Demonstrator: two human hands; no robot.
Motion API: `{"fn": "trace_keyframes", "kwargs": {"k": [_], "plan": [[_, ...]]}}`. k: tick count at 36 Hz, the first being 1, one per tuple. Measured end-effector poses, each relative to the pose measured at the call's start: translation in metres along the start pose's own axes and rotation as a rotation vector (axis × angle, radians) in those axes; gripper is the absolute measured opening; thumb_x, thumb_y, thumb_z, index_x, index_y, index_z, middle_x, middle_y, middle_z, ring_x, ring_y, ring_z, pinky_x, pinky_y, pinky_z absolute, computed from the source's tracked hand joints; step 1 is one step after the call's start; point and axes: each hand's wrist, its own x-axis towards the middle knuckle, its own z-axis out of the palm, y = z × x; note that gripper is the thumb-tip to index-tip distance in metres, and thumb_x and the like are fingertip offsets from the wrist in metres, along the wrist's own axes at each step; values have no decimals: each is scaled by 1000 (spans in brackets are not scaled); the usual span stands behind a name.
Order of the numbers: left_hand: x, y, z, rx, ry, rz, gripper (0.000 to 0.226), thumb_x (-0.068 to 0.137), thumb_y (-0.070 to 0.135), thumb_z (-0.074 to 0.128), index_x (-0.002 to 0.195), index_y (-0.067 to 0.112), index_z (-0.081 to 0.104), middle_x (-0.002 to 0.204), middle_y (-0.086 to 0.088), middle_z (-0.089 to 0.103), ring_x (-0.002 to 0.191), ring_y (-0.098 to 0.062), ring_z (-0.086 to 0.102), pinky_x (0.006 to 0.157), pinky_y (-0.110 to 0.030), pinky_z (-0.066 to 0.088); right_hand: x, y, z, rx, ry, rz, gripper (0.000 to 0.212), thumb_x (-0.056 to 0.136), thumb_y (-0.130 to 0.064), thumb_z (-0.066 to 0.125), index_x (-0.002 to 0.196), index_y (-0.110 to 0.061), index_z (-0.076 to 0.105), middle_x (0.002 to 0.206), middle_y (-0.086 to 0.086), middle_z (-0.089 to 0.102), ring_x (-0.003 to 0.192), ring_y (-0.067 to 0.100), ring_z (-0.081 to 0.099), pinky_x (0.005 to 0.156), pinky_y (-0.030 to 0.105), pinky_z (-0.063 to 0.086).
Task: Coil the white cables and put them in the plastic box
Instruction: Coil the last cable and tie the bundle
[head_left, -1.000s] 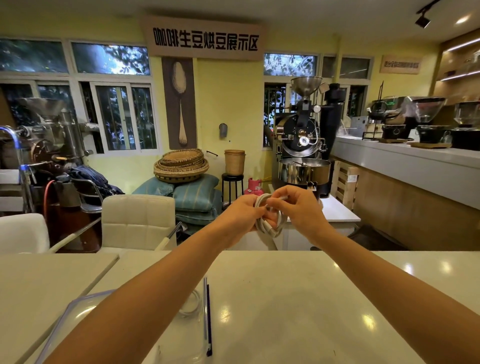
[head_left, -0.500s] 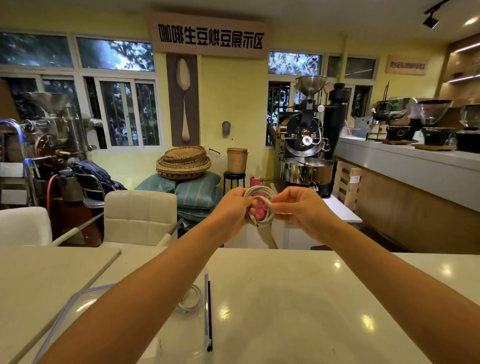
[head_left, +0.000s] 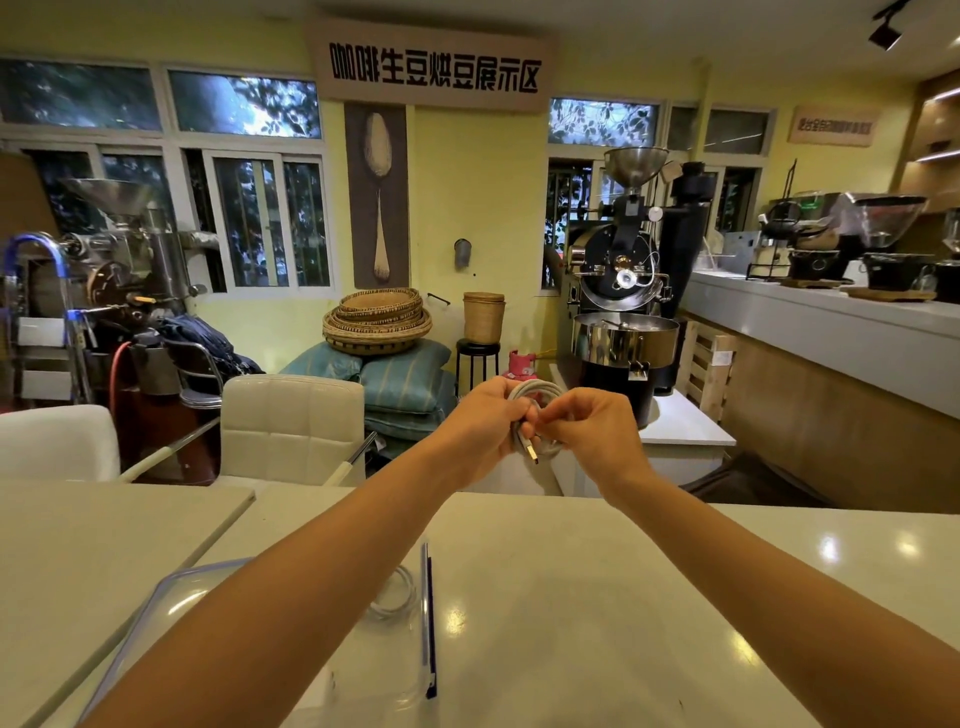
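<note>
The person holds a coiled white cable (head_left: 537, 415) in mid-air, above and beyond the far edge of the white table (head_left: 597, 597); the left hand (head_left: 485, 426) is closed around the left side of the coil, fingers clamped on the loops; the right hand (head_left: 589, 428) pinches the coil from the right, fingertips together on a strand. A metal-tipped connector (head_left: 531, 451) hangs free below the coil, untucked.

The plastic box (head_left: 427, 618) rests on the table, nearer the person than the coil and to its left, partly hidden by the left forearm; a second coiled cable (head_left: 395, 597) lies inside it.

Probable faults: the free connector end may work loose and let the loops spring open, caused by a slack right-hand pinch; the coil may unwind during transfer to the box, caused by releasing one hand before the end is secured; the coil may catch the box wall on entry.
</note>
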Motion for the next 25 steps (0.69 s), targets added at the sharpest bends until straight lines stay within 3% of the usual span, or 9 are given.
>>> {"fn": "trace_keyframes", "kwargs": {"k": [2, 4, 8, 13, 17, 20, 22, 25], "plan": [[0, 1, 1, -16, -5, 7, 21, 96, 1, 32, 86, 12, 47, 63, -3, 47, 36, -1, 45, 53, -18, 43, -1, 3, 5, -50, 80, -77, 16, 74, -2, 70, 64, -11, 61, 65, -4, 56, 66, 9, 54, 63, 19, 49], [0, 1, 1, 17, -2, 22, 22, 96, 1, 33, 87, 15, 47, 63, -3, 48, 38, -1, 46, 53, -19, 44, 0, 8, 8, -120, 128, -134, 31, 76, -7, 70, 64, -24, 46, 65, -4, 51, 64, 13, 50, 61, 22, 46], [0, -2, -3, 155, 19, 61, 24, 96, 2, 33, 87, 21, 46, 66, -3, 50, 52, -8, 45, 58, -22, 45, 1, 8, 9, -175, 153, -111, 33, 80, -11, 67, 85, -14, 35, 68, -3, 42, 59, 9, 43, 48, 7, 41], [-1, -2, -10, 284, -6, 104, 23, 97, 5, 33, 84, 21, 43, 68, -2, 52, 49, -4, 49, 58, -20, 47, 3, 5, 13, -117, 30, -33, 20, 88, -9, 54, 104, -14, 44, 79, -8, 50, 73, 6, 51, 64, 15, 43], [-1, -2, -20, 427, 6, 126, 21, 96, 8, 37, 82, 21, 47, 70, -3, 56, 58, -11, 52, 66, -28, 50, 5, 1, 10, -97, -120, -17, 10, 89, -11, 54, 98, -13, 57, 79, -8, 54, 75, 6, 52, 69, 16, 45], [-1, -1, -28, 545, 22, 175, 20, 94, 9, 42, 81, 20, 53, 68, -1, 57, 53, -4, 56, 57, -16, 50, 6, -2, 6, 18, -238, 93, 5, 87, -12, 57, 91, -14, 59, 81, 0, 60, 78, 13, 58, 71, 23, 50], [-1, -1, -32, 632, 33, 221, 16, 94, 10, 43, 91, 13, 59, 65, 1, 57, 44, 4, 55, 49, -8, 47, 8, -4, 4, 86, -278, 152, 5, 87, -11, 56, 90, -12, 61, 84, 4, 62, 81, 17, 61, 70, 24, 53], [0, -2, -38, 735, 44, 265, 22, 94, 11, 44, 106, 9, 62, 62, 2, 56, 45, 2, 53, 52, -11, 46, 9, -7, 2, 99, -306, 198, 9, 88, -12, 55, 85, -11, 63, 80, 5, 63, 75, 15, 62, 62, 17, 54]]}}
